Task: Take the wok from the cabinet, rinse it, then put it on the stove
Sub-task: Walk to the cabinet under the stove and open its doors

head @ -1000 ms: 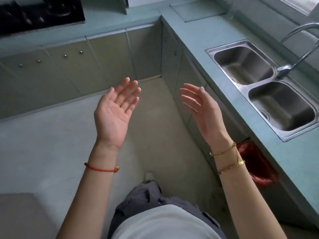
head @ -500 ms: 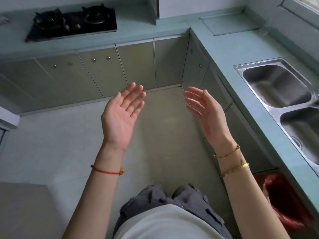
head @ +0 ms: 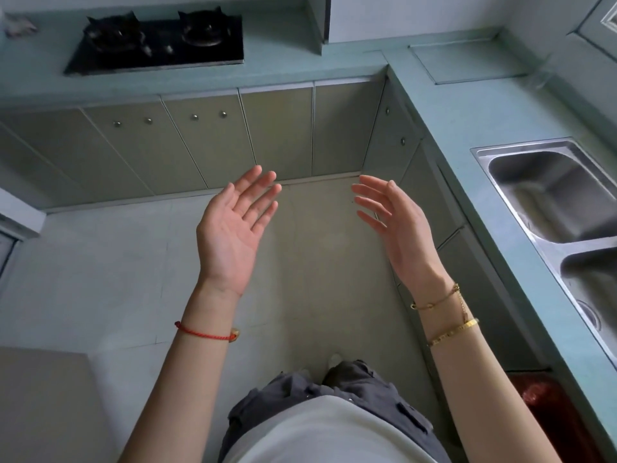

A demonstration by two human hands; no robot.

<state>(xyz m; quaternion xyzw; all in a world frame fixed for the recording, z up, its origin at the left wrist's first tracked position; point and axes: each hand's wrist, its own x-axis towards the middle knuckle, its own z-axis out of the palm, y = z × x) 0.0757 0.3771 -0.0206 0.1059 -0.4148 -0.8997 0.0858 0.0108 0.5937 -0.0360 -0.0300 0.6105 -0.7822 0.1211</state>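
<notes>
hands: left hand and right hand both spread, empty, mid-air
wok: nowhere in sight, guessing behind the far cabinet doors, all closed
stove: far left, bare
progress: basically zero, everything's left

Beyond the fingers a pale tiled floor meets grey-green cabinet doors under a teal L-shaped countertop that wraps round to their right, in soft, dim light.
</notes>
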